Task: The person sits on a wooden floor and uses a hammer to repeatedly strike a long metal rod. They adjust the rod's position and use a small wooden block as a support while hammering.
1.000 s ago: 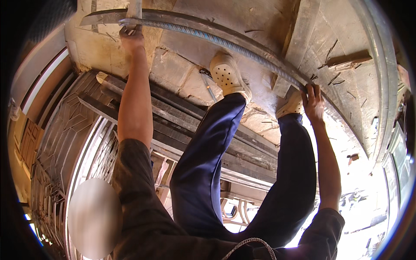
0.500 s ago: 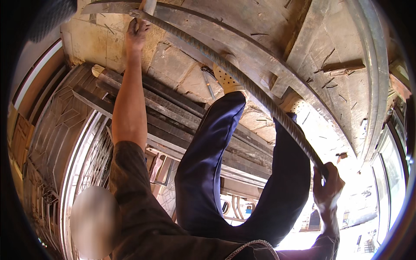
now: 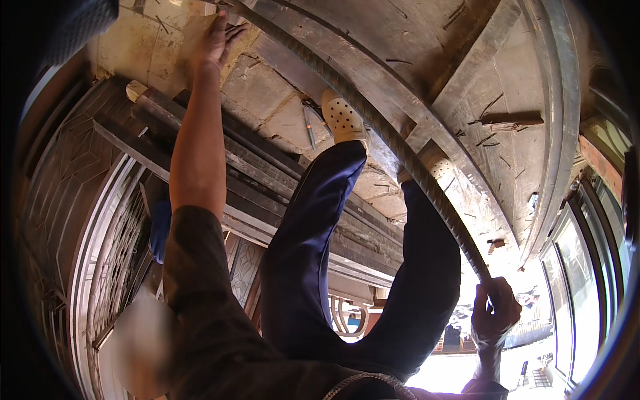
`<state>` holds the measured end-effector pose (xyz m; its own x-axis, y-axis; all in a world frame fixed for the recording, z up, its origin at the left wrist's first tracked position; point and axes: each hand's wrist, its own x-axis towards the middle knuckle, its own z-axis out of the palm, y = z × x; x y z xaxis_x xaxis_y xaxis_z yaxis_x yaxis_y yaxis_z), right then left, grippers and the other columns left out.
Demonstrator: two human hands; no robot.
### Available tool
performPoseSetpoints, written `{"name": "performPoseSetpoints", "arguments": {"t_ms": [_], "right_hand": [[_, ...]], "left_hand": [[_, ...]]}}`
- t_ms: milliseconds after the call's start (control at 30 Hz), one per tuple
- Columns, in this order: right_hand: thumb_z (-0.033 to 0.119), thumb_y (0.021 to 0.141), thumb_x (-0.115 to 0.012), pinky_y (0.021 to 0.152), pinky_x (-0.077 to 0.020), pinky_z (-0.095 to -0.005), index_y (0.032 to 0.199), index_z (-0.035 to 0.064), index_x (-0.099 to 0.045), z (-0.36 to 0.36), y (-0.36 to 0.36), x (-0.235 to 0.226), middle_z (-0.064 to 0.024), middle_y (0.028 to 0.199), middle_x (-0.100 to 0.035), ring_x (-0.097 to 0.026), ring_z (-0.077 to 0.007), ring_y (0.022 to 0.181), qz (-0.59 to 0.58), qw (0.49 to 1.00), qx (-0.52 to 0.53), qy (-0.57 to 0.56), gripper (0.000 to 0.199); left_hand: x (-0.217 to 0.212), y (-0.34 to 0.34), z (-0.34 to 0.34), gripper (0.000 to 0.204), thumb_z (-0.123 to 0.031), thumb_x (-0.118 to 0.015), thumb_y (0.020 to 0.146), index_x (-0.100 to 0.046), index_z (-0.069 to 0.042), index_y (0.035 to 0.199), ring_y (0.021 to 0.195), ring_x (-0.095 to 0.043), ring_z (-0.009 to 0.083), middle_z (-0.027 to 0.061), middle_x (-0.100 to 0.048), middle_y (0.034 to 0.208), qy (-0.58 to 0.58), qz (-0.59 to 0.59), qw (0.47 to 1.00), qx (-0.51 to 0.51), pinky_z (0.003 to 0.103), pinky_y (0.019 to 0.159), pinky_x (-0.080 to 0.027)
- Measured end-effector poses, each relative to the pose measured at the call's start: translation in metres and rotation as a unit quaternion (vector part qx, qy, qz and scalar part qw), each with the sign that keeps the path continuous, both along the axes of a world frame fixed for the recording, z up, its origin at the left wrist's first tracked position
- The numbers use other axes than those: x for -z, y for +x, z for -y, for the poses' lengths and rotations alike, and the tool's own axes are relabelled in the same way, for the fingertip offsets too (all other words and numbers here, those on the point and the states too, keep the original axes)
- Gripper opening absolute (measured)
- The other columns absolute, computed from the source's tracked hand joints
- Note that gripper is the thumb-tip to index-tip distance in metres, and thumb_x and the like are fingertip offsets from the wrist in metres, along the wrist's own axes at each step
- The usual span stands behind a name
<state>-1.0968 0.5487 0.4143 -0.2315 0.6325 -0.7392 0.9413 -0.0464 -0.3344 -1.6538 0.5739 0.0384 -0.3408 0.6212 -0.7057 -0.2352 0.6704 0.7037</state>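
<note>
A long ribbed steel bar (image 3: 387, 133) runs from the top centre down to the lower right, crossing in front of my right leg. My right hand (image 3: 493, 313) is clenched around its near end at the lower right. My left hand (image 3: 220, 37) reaches far out at the top, fingers apart, lying next to the bar's far part; whether it touches the bar I cannot tell. My legs in dark blue trousers stand between the hands, with cream perforated clogs (image 3: 343, 117) on the concrete floor.
Long dark metal sections (image 3: 200, 133) lie stacked on the floor to the left. Ornate metal grilles (image 3: 100, 220) fill the left side. A curved steel rail (image 3: 560, 100) arcs along the right. A small hand tool (image 3: 310, 130) and scattered nails lie near my feet.
My right hand has moved from beside my right foot down to the lower right, gripping the bar's near end. My left hand has opened beside the bar's far part.
</note>
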Motion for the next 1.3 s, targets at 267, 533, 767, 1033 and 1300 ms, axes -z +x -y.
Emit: {"name": "performPoseSetpoints", "arguments": {"t_ms": [267,533,767,1033,1300], "right_hand": [[0.001,0.08,-0.066,0.047,-0.039,-0.0292,0.08,0.0046,-0.06,0.021,0.015,0.074,-0.0069,0.067,-0.057,-0.052,-0.0181,0.049,-0.05,0.996,0.059,0.043,0.007],[0.008,0.08,-0.071,0.048,-0.0466,-0.0335,0.091,0.0042,-0.059,0.061,0.059,0.188,-0.009,0.068,-0.062,-0.061,-0.0237,0.054,-0.121,0.981,-0.011,0.15,0.016],[0.012,0.087,-0.067,0.055,-0.0496,-0.0413,0.098,0.0013,-0.055,0.079,0.066,0.286,-0.0167,0.076,-0.064,-0.062,-0.0348,0.063,-0.114,0.982,-0.07,0.134,0.019],[0.02,0.08,-0.074,0.046,-0.0447,-0.0391,0.081,0.0071,-0.054,0.085,0.067,0.244,-0.0085,0.058,-0.057,-0.057,-0.0276,0.047,-0.078,0.991,-0.005,0.108,0.024],[0.013,0.08,-0.071,0.043,-0.0399,-0.0377,0.078,0.008,-0.052,0.061,0.038,0.149,-0.0101,0.055,-0.052,-0.054,-0.0306,0.046,-0.078,0.994,0.045,0.058,0.02]], "left_hand": [[0.021,0.012,0.004,0.075,-0.052,-0.055,0.091,-0.036,0.006,0.134,0.115,-0.057,0.0269,0.0184,-0.047,0.133,-0.029,-0.095,0.991,-0.093,0.036,0.086,-0.05],[0.007,0.028,0.008,0.07,-0.04,-0.052,0.096,-0.027,0.011,0.137,0.094,-0.065,0.0332,0.0259,-0.046,0.127,0.103,-0.094,0.985,-0.099,0.037,0.085,-0.056],[0.029,0.023,0.002,0.067,-0.039,-0.047,0.098,-0.028,0.012,0.138,0.091,-0.066,0.0344,0.025,-0.048,0.126,0.048,-0.189,0.973,-0.125,0.037,0.082,-0.058],[0.025,0.02,-0.001,0.059,-0.033,-0.043,0.1,-0.03,0.01,0.138,0.1,-0.061,0.0364,0.0252,-0.045,0.13,0.061,-0.141,0.98,-0.126,0.04,0.086,-0.057],[0.025,0.029,-0.015,0.056,-0.041,-0.042,0.1,-0.039,0.004,0.133,0.108,-0.055,0.032,0.0202,-0.047,0.126,-0.018,-0.155,0.971,-0.182,0.04,0.09,-0.051]]}}
